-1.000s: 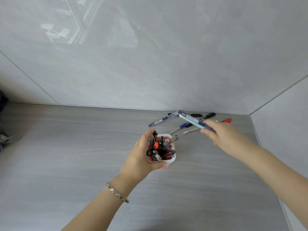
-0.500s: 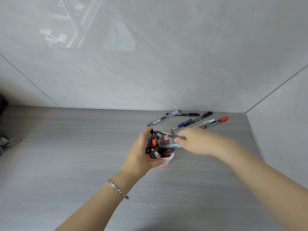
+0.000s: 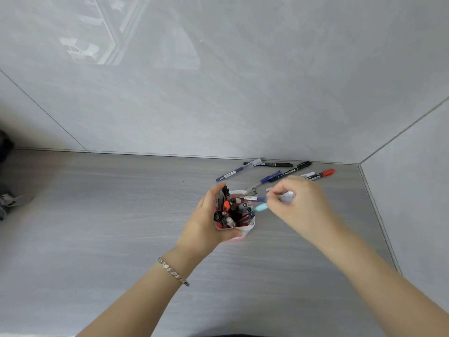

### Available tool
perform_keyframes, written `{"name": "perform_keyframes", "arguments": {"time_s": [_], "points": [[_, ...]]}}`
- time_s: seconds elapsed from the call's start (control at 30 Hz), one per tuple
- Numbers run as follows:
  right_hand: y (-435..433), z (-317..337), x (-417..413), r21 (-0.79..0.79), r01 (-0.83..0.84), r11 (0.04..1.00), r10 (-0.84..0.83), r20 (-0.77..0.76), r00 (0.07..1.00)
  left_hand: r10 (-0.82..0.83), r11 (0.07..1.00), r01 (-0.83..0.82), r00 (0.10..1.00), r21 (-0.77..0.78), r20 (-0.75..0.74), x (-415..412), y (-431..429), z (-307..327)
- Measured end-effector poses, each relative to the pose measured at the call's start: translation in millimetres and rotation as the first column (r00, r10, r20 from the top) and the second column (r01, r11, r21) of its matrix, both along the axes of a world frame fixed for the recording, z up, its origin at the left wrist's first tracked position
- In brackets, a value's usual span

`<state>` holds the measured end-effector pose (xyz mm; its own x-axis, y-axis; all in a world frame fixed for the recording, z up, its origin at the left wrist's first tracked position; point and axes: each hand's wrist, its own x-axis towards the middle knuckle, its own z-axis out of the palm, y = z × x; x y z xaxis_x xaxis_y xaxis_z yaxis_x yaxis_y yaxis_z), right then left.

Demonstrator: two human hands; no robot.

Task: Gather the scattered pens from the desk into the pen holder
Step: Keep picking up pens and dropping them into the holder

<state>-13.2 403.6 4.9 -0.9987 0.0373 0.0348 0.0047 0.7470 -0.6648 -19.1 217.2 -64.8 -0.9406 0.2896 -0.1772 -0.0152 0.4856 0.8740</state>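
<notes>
A white pen holder (image 3: 246, 232) packed with several pens stands on the grey desk (image 3: 97, 227). My left hand (image 3: 206, 222) is wrapped around its left side. My right hand (image 3: 301, 205) sits just right of the holder, gripping two pens: a dark blue pen (image 3: 255, 198) and a light blue pen (image 3: 261, 207), both with their tips over the holder's mouth. Several loose pens lie behind near the wall: a clear blue pen (image 3: 237, 170), a black marker (image 3: 274, 164), another black marker (image 3: 295, 168), a blue pen (image 3: 268, 178) and a red-capped marker (image 3: 324, 173).
Glossy grey wall panels rise behind the desk and along its right side, meeting in a corner at the back right. A dark object (image 3: 4, 176) sits at the far left edge of the view.
My right hand has carried the two pens from above the loose pens down and left to the holder's mouth. My left hand has kept its grip on the holder.
</notes>
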Motion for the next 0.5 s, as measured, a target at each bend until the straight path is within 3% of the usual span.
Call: {"name": "perform_keyframes", "arguments": {"time_s": [0.17,0.33,0.43,0.5], "points": [[-0.9,-12.4,-5.4,0.050,-0.038,0.998,0.033,0.098,0.995,0.001,1.000,-0.001,1.000,0.001,0.007,0.2,0.2,-0.7],[-25.5,-25.9,-12.6,-0.024,0.189,0.982,-0.190,-0.158,0.969,0.004,1.000,-0.004,1.000,0.009,0.006,0.5,0.2,-3.9],[-34.7,-33.5,-17.7,-0.162,0.187,0.969,-0.210,-0.141,0.967,0.001,1.000,-0.001,1.000,0.027,0.016,0.1,-0.2,-5.4],[-34.6,-38.4,-18.6,-0.111,0.159,0.981,-0.175,-0.165,0.971,-0.003,1.000,0.002,1.000,0.031,0.018,0.0,-0.2,-5.4]]}}
